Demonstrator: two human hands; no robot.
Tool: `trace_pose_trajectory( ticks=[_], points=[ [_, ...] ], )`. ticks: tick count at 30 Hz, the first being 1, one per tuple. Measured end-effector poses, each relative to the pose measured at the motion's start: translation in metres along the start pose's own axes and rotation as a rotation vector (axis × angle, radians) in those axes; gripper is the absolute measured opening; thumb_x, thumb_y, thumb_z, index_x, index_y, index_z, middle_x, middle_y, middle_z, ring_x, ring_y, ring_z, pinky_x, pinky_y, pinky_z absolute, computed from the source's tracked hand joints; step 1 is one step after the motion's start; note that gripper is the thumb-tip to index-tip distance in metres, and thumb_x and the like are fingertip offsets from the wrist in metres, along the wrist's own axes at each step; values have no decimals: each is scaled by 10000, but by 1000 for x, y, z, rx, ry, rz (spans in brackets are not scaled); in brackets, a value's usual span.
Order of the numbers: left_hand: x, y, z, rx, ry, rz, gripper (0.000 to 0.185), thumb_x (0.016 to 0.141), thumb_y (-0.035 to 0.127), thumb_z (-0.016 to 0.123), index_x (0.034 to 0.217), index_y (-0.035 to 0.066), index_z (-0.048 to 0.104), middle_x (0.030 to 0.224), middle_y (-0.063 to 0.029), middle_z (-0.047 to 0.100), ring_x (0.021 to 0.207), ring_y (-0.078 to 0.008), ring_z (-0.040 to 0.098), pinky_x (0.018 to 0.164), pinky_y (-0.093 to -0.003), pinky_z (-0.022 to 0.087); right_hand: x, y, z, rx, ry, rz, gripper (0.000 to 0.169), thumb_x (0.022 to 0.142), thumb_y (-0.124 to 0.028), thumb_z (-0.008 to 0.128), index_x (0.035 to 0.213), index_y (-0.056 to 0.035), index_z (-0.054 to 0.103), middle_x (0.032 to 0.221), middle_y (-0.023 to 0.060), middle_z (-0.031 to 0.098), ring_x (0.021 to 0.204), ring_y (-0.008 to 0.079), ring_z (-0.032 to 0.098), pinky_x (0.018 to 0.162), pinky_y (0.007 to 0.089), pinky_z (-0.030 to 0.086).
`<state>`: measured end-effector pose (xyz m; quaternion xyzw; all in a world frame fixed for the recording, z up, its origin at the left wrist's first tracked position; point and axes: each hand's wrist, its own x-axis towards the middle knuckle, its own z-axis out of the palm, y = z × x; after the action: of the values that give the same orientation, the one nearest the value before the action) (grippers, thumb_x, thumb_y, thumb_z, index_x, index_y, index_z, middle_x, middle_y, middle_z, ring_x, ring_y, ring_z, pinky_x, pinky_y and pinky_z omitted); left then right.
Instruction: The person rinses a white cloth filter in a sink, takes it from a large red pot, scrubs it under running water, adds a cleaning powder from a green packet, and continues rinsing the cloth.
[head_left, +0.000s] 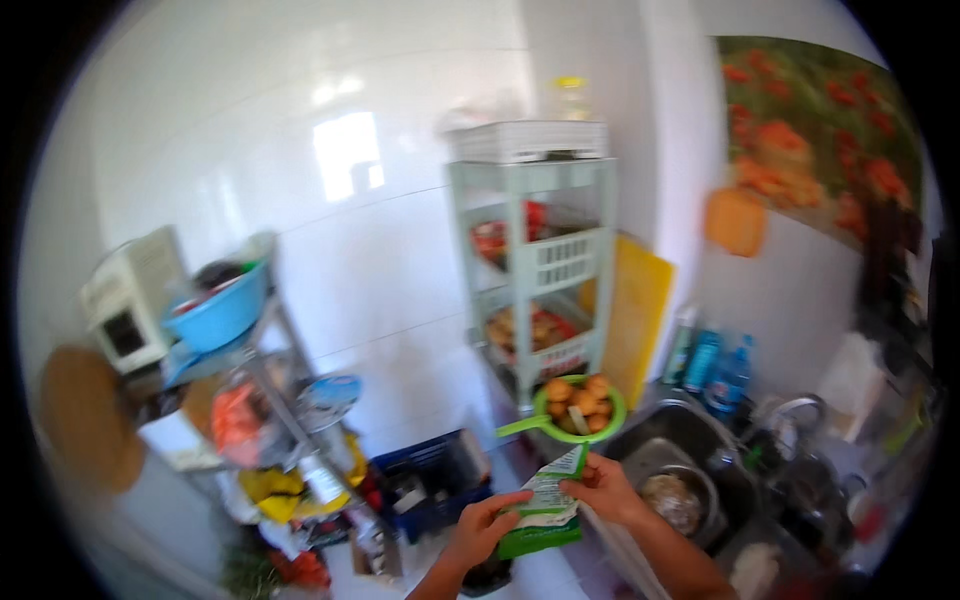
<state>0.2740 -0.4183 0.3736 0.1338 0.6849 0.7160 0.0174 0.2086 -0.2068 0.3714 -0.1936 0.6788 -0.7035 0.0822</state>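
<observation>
A green and white plastic packet (541, 517) bearing print is held out in front of me. My left hand (480, 529) grips its left edge, thumb and fingers pinching the film. At its upper right side, my right hand (606, 487) pinches it too. Whether the packet is torn open cannot be made out. Just beyond it stands a light green handled strainer (616, 421) holding several round orange-brown items (592, 405) that look like potatoes or eggs. To the right of my right hand is a steel sink (637, 442) with a bowl (709, 495) of pale contents in it.
A plastic shelf rack (517, 277) with baskets rises behind the strainer, a yellow board (637, 315) leaning beside it. Bottles (727, 382) stand behind the sink near the faucet (802, 405). At left, a metal shelf carries a blue basin (221, 315). A dark blue crate (427, 480) sits on the floor.
</observation>
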Motion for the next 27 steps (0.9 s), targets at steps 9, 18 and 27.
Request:
trace_pose_trajectory(
  ticks=[9, 18, 27],
  points=[
    [-109, 38, -213, 137, 698, -53, 282, 841, 163, 582, 1066, -7, 588, 948, -40, 607, 809, -69, 537, 710, -197, 439, 80, -36, 273, -889, -306, -1148, 333, 599, -122, 617, 926, -77, 573, 934, 76, 586, 811, 238, 568, 665, 353, 437],
    [-178, 111, -427, -391, 832, 159, 289, 882, 183, 509, 1087, -18, 544, 985, -67, 573, 905, -137, 552, 790, -255, 447, 192, -58, 509, -761, -430, -1328, 331, 614, -111, 623, 937, -67, 565, 914, 101, 575, 831, 254, 559, 673, 360, 432],
    [-206, 137, -571, -160, 910, 550, 380, 882, 221, 514, 1198, 100, 342, 1125, -95, 463, 1087, -254, 471, 893, -374, 410, 286, -87, 670, -197, -533, -828, 157, 749, -48, 630, 884, 4, 568, 700, 125, 548, 578, 221, 545, 524, 297, 423]
  ],
)
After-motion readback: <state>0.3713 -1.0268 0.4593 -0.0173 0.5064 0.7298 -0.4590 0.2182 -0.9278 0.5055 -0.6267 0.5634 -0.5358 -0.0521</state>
